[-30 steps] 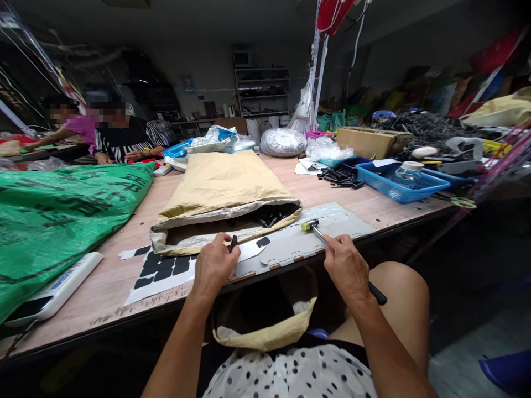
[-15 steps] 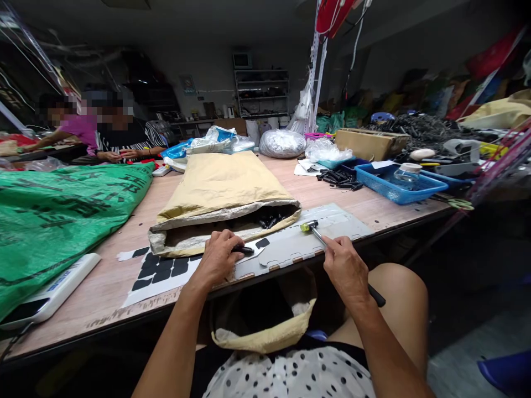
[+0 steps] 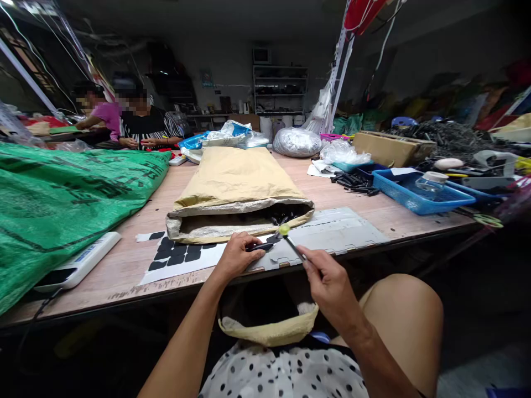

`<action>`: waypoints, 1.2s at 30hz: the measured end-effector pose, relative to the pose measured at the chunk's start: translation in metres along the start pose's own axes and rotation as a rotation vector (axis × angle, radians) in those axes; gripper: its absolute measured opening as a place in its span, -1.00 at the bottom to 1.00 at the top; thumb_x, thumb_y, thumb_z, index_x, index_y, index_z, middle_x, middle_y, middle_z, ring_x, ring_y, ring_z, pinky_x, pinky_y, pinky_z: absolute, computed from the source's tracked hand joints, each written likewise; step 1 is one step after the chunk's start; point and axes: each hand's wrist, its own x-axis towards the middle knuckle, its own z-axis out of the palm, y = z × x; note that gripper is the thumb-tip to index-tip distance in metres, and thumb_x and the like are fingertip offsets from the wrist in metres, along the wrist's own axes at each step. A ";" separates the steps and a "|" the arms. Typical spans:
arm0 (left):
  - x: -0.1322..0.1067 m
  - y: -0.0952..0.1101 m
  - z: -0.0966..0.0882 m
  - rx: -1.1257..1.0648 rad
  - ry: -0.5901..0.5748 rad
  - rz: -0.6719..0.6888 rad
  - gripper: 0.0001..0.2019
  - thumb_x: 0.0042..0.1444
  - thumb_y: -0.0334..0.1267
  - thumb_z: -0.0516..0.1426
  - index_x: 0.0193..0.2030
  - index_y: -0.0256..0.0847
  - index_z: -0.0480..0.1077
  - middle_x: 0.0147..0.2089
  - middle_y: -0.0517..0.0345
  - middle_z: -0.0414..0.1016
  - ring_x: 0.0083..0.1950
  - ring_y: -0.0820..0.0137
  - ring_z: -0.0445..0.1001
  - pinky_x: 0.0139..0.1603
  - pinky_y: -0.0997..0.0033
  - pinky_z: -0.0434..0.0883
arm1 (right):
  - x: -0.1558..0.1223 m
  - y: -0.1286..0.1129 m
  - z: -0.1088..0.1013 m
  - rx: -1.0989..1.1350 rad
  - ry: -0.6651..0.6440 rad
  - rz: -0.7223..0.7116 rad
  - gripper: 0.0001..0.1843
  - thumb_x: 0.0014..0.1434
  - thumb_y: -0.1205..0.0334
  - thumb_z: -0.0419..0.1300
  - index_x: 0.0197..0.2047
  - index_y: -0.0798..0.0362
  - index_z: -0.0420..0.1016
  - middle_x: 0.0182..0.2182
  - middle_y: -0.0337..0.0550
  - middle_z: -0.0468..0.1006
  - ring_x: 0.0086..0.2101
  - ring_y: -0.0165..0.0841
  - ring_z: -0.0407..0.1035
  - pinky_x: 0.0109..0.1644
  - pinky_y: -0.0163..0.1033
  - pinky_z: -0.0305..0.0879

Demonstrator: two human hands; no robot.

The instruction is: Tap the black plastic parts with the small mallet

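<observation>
Hammer (image 3: 293,246) has swung left; its head is now just at 2 o'clock of the black part (image 3: 266,247). Right hand (image 3: 332,279) grips handle, left hand (image 3: 239,255) pinches part. Sack (image 3: 244,179) at 12, table edge (image 3: 128,300) at 6, bare grey board (image 3: 348,229) at 3.

Workshop, as I log it remotely; long, scuffed wooden worktop (image 3: 320,191); open sack (image 3: 244,177) holding small black parts (image 3: 287,215); blue plastic tray (image 3: 398,194); hammer (image 3: 292,246) in hand; shelving unit (image 3: 280,79); two co-workers (image 3: 148,125) at left.
</observation>
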 end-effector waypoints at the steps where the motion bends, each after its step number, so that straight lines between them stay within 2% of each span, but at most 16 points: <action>1: 0.000 0.000 -0.001 0.001 -0.010 0.004 -0.80 0.09 -0.20 0.30 -0.14 -0.16 0.62 -0.16 0.08 0.57 -0.02 0.17 0.43 0.04 0.22 0.31 | -0.001 -0.005 0.006 0.016 -0.037 -0.026 -0.60 0.38 0.32 0.02 0.18 -0.01 0.53 -0.11 -0.06 0.58 -0.07 -0.32 0.48 0.09 -0.21 0.43; 4: 0.000 0.000 -0.001 0.014 -0.015 0.016 -0.82 0.09 -0.23 0.31 -0.16 -0.18 0.60 -0.19 0.09 0.57 -0.04 0.17 0.41 0.02 0.22 0.30 | -0.002 -0.015 0.018 -0.007 -0.092 -0.071 -0.56 0.38 0.37 -0.01 0.21 -0.02 0.50 -0.16 -0.08 0.55 -0.15 -0.35 0.49 0.01 -0.25 0.45; 10: 0.000 0.004 -0.004 0.014 -0.009 0.036 -0.89 0.09 -0.25 0.30 -0.24 -0.18 0.57 -0.20 0.13 0.57 -0.07 0.21 0.41 0.00 0.25 0.28 | -0.003 -0.020 0.030 -0.126 -0.008 -0.162 -0.47 0.34 0.45 -0.01 0.29 -0.05 0.43 -0.09 -0.06 0.51 -0.12 -0.35 0.48 0.04 -0.27 0.44; 15: -0.001 0.006 -0.003 0.034 0.007 0.033 -0.95 0.06 -0.29 0.31 -0.32 -0.17 0.57 -0.27 0.15 0.53 -0.12 0.23 0.40 -0.02 0.24 0.28 | -0.001 -0.018 0.033 -0.184 -0.110 -0.063 -0.48 0.34 0.47 -0.03 0.25 -0.05 0.48 -0.20 -0.12 0.51 -0.21 -0.38 0.49 -0.02 -0.32 0.44; 21: -0.001 0.003 0.000 0.014 0.054 -0.002 -0.87 0.04 -0.30 0.30 -0.23 -0.18 0.58 -0.22 0.12 0.56 -0.07 0.20 0.40 0.00 0.23 0.30 | 0.001 -0.016 0.025 -0.090 0.043 -0.092 -0.55 0.40 0.37 -0.03 0.26 0.03 0.47 -0.12 -0.06 0.52 -0.13 -0.37 0.48 0.05 -0.31 0.41; 27: -0.001 0.002 0.003 0.018 0.074 -0.011 -0.87 0.02 -0.30 0.28 -0.25 -0.18 0.56 -0.23 0.11 0.54 -0.08 0.20 0.39 -0.02 0.22 0.32 | -0.001 -0.011 0.030 -0.133 -0.034 -0.018 -0.53 0.39 0.39 -0.05 0.21 -0.02 0.51 -0.20 -0.13 0.53 -0.20 -0.38 0.48 -0.02 -0.32 0.41; 32: -0.001 0.004 0.000 0.028 0.048 0.015 -0.87 0.18 -0.21 0.17 -0.25 -0.15 0.55 -0.22 0.11 0.52 -0.07 0.23 0.39 0.03 0.20 0.29 | 0.009 0.001 0.009 -0.246 0.090 0.039 -0.56 0.37 0.36 0.00 0.19 -0.06 0.54 -0.13 -0.14 0.55 -0.16 -0.37 0.48 -0.02 -0.30 0.37; 36: 0.002 0.004 0.000 0.061 0.014 0.018 -0.63 0.34 -0.12 -0.01 -0.45 -0.17 0.42 -0.33 0.11 0.43 -0.18 0.25 0.37 0.02 0.16 0.26 | 0.015 0.024 -0.013 -0.552 0.136 0.220 -0.58 0.32 0.37 0.09 0.16 -0.10 0.56 -0.11 -0.17 0.55 -0.21 -0.37 0.46 -0.19 -0.30 0.30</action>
